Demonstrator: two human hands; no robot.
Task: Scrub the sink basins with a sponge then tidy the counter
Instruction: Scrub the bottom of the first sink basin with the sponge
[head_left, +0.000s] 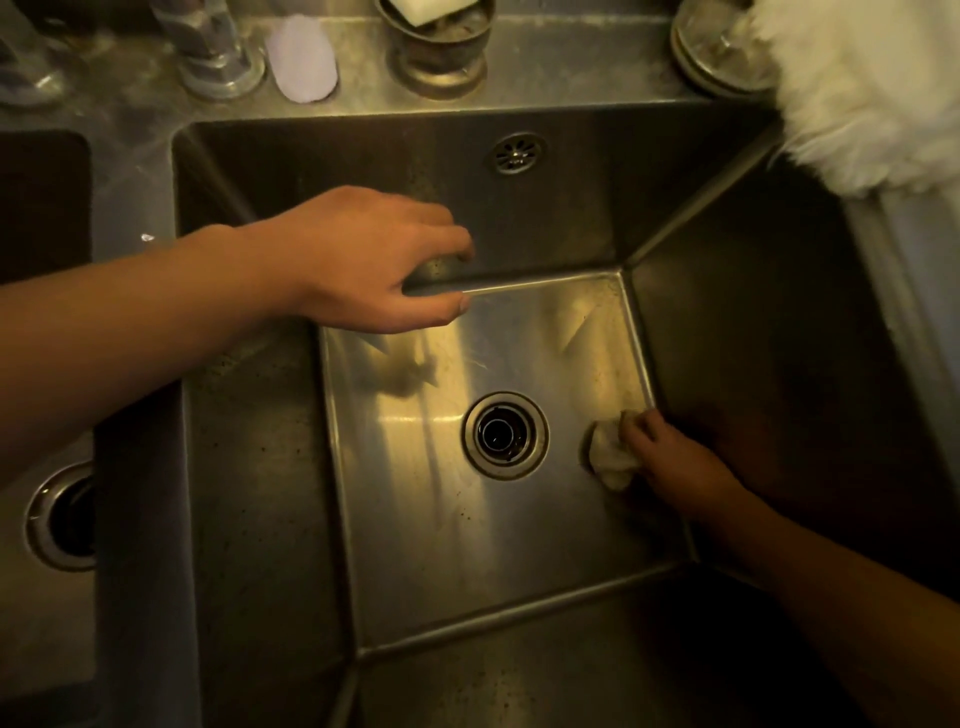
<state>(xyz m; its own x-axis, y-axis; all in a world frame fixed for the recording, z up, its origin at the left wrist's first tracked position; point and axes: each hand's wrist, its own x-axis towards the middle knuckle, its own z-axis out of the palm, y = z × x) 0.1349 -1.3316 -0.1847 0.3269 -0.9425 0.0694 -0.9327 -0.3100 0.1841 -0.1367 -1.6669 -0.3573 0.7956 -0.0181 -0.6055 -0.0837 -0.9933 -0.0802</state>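
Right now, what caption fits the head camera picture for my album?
Right hand holds a sponge on the basin floor beside the drain; left hand reaches toward the back wall.

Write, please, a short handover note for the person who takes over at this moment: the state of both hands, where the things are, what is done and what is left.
Left hand: holds nothing, fingers relaxed, near the back wall of the large basin; contact unclear.
Right hand: grips the pale sponge on the basin floor, to the right of the drain.
Done: scrubbing of this basin is under way; how much is finished cannot be told.
Left: dark specks on its left wall, the second basin on the left, then the ledge with the strainer basket and the white fluffy cloth.
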